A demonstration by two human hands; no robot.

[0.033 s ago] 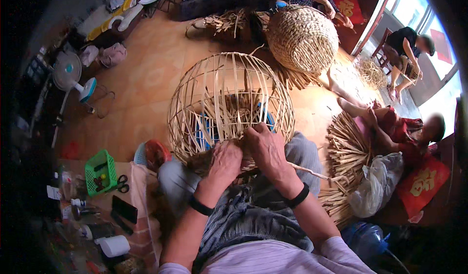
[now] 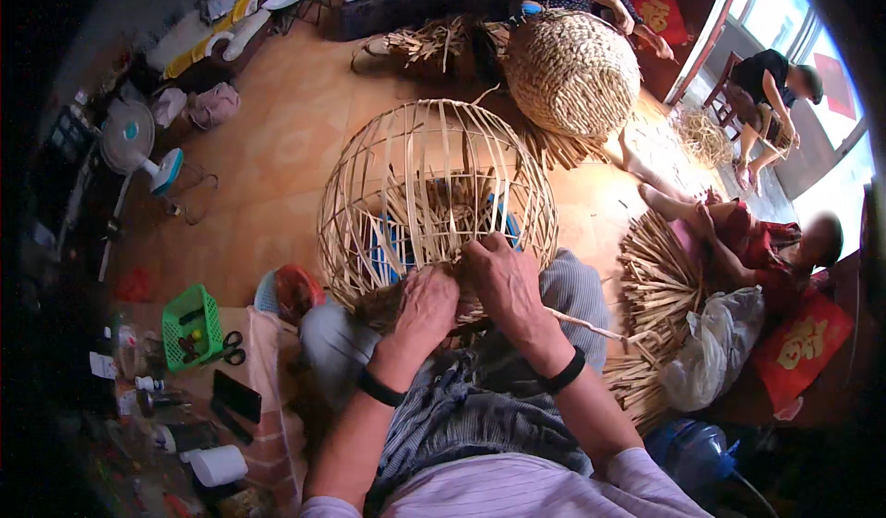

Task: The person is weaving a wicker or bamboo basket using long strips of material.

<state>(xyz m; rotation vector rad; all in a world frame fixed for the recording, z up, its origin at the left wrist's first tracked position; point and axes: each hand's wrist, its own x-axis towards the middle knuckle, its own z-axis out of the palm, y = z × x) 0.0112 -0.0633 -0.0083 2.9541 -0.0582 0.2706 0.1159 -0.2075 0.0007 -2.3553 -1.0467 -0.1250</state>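
Note:
Between my knees rests an open, rounded basket frame point(image 2: 346, 181) of thin pale strips, its near edge partly woven. My left hand point(image 2: 428, 302) is closed over that near edge, its fingertips hidden behind the weave. Just right of it, my right hand point(image 2: 506, 285) is closed with fingers bent onto the same edge; what lies under its fingertips is hidden. A twisted straw strand point(image 2: 591, 325) comes out from below my right hand and trails to the right. Through the frame I see more straw and something blue point(image 2: 380, 246).
Straw bundles point(image 2: 657, 273) and a white plastic bag point(image 2: 715, 347) lie at right. A large woven basket point(image 2: 572, 73) stands ahead. Three people sit at the far and right sides. On the left are a green plastic basket point(image 2: 192, 327), scissors point(image 2: 234, 347), a phone point(image 2: 236, 395) and a fan point(image 2: 127, 134).
The far person's hand beside the large woven basket has shifted slightly. My hands and the basket frame show no visible movement.

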